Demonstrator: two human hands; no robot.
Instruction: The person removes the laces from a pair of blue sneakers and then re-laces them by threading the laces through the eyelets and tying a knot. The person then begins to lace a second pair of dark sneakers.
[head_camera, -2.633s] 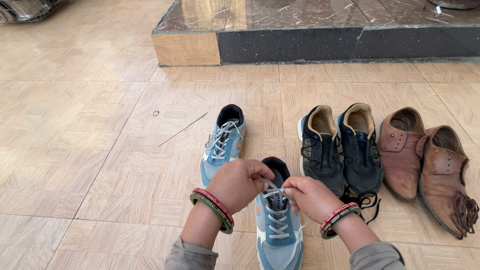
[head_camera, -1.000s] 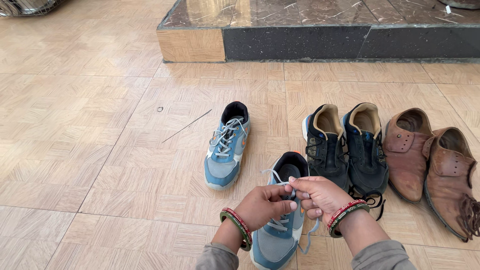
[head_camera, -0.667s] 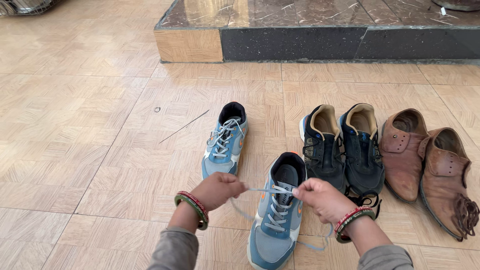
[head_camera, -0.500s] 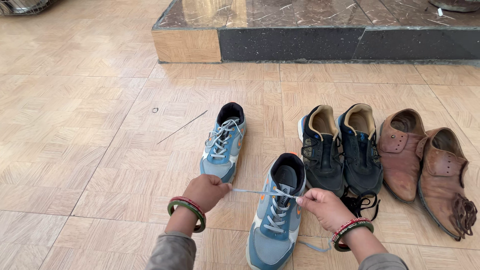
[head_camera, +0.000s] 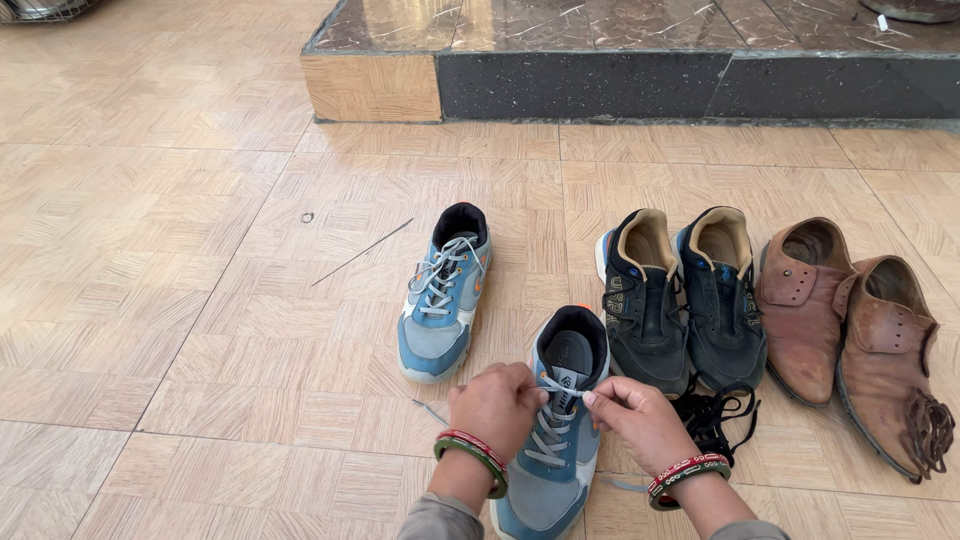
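Tan wood-pattern floor (head_camera: 150, 330) in front of you, holding three pairs of shoes.
Two blue sneakers (head_camera: 440, 300), two black sneakers (head_camera: 685, 300), two brown leather shoes (head_camera: 850, 320), plus a thin stick (head_camera: 360, 253).

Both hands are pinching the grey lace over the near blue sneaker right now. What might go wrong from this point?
The left hand and right hand pinch the grey lace close together over the near blue sneaker, so a slipped pinch may loosen it. A loose lace end lies on the floor. The black laces by the right wrist might snag its bangles.

hands (head_camera: 560, 410) pinching laces (head_camera: 556, 386), blue shoe (head_camera: 552, 440)
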